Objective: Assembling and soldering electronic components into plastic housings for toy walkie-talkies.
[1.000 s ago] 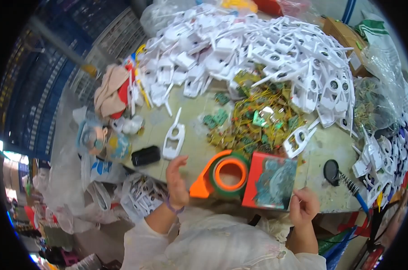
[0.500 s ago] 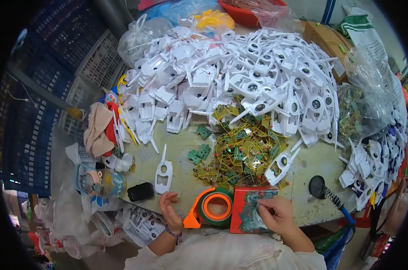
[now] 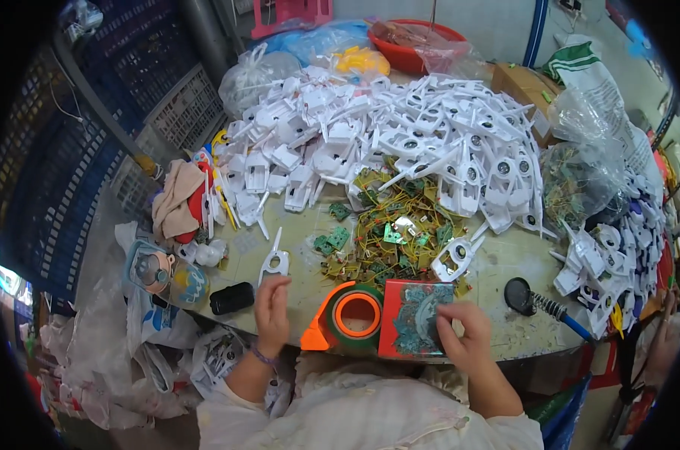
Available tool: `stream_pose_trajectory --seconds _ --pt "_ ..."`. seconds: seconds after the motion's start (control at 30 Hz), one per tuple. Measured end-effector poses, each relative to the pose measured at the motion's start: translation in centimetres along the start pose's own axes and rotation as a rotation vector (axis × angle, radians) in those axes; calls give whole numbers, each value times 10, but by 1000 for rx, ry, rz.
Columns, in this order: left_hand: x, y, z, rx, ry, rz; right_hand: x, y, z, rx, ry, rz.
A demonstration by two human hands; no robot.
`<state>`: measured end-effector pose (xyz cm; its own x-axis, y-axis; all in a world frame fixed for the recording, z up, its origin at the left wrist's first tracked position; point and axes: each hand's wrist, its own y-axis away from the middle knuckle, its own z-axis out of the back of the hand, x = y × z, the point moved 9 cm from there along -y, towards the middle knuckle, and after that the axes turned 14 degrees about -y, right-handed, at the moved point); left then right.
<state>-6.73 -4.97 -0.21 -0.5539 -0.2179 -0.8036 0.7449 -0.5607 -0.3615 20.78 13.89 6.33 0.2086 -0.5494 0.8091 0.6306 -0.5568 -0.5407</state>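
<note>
Two bare hands work at the near edge of a cluttered table (image 3: 497, 262), and only the head view shows them. Taking the orange tape dispenser (image 3: 347, 319) as the landmark: the left hand (image 3: 272, 311) sits just to its left, fingers loosely curled and partly open, with its fingertips at the lower end of a single white plastic piece (image 3: 274, 261) that lies alone on the bare tabletop, probably pulled clear of the pile so it can be picked up easily; whether the hand already grips it I cannot tell. Just right of the dispenser, touching it, stands a red box (image 3: 413, 319) full of small greenish parts, and the right hand (image 3: 467, 334) rests on the box's right side with fingers bent inward, pinched as if on one small part, though the part itself is too small to make out. Beyond the dispenser lies a loose heap of green circuit boards with yellow wires (image 3: 392, 229), near enough for either hand. Farther behind spreads a big pile of white plastic pieces (image 3: 400, 142). Left of the dispenser, past the left hand, a black oblong object (image 3: 232, 298) lies near the table's edge. Well right of it, a soldering iron with a blue handle (image 3: 553, 311) is parked beside its round black stand (image 3: 518, 294), away from both hands.
</note>
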Motion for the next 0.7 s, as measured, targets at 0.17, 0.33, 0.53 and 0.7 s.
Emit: stream_pose_trajectory --seconds 0.17,0.33,0.53,0.7 --pt "-86 -122 -50 54 -403 -591 3 50 39 -260 -85 10" --pt "-66 -235 -129 -111 -721 -630 13 53 37 -215 -60 7" --pt "-75 -268 -153 -210 -923 -725 15 46 34 -171 4 21" --pt "-81 -263 -71 -300 -427 -340 17 40 27 -103 -10 -5"
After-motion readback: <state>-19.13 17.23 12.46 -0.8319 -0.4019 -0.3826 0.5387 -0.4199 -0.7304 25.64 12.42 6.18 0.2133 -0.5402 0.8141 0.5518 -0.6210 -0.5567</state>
